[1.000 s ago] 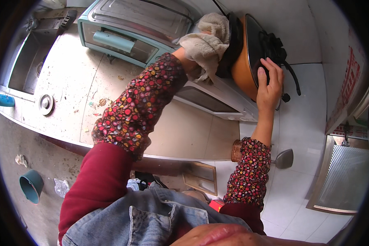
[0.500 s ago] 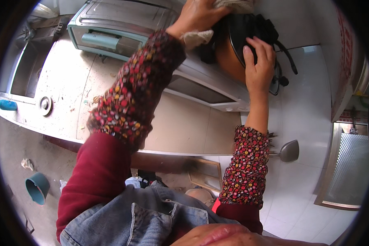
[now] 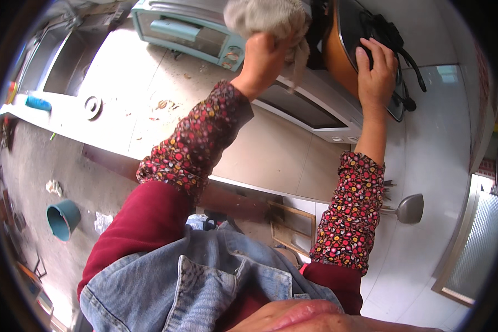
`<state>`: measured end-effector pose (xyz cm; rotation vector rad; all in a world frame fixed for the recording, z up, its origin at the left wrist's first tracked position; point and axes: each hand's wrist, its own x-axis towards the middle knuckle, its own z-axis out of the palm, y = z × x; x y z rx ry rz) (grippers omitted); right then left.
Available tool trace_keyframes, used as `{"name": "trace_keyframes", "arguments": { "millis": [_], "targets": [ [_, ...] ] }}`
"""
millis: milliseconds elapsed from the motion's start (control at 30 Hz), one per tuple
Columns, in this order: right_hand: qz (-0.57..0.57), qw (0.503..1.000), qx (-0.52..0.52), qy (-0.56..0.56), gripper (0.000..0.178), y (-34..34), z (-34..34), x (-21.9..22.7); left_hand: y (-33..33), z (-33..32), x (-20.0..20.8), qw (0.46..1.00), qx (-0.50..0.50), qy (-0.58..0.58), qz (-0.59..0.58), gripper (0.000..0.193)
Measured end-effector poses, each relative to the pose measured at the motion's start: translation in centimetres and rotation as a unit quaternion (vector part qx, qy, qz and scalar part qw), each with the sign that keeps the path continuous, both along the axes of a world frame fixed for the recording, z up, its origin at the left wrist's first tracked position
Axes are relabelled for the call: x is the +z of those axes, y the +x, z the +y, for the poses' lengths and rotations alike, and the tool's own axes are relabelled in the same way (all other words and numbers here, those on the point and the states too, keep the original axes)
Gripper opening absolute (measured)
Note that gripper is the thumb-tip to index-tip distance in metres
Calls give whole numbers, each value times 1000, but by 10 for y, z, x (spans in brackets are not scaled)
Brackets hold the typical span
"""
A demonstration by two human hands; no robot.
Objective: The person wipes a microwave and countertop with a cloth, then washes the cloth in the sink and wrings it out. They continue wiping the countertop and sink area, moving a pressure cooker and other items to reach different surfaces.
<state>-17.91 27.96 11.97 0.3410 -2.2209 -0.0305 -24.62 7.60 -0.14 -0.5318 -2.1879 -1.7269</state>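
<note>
Beige cloth [image 3: 265, 19] hangs bunched in the left hand [image 3: 263, 61], above the left end of the white microwave [image 3: 301, 108]; the fingers are closed tight on it, their tips mostly hidden in its folds, and one loose end drops toward the microwave's front; the right hand [image 3: 377, 74] is beyond the microwave's right end, its fingers loosely parted and the thumb set apart, lying against the dark face of an orange pan [image 3: 340, 61]; that pan stands tilted on its side, over the microwave's right part, with black fittings at its back; I cannot tell what it rests on.

Bare counter tiles [image 3: 260, 146] run along the microwave's front; to the microwave's left, and close to it, sits a pale blue toaster oven [image 3: 188, 30], with dry scraps [image 3: 165, 105] strewn on the counter before it; a metal spatula [image 3: 410, 209] is right of the microwave, on the person's side of it; farther left of the microwave lie a round metal lid [image 3: 93, 108], then a blue cup [image 3: 38, 103] on its side and a steel sink [image 3: 74, 63]; lower left of the microwave, down on the floor, is a teal bucket [image 3: 63, 220].
</note>
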Motion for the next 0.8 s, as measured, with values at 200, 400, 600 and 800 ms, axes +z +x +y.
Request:
{"name": "trace_keyframes", "arguments": {
  "millis": [200,400,600,800],
  "targets": [
    [-18,1000,2,18,19,-4,8,1,43,-13,-34,982,74,73,158,37],
    [-32,999,4,28,23,-9,12,-4,112,-52,-68,992,5,19,-122,22],
    [3,999,8,34,21,-6,12,0,180,-71,-105,977,-63,-183,92,38],
    [-48,986,132,-92,25,121,-89,-33,211,-63,-86,868,-319,331,-188,35]
  ]
}}
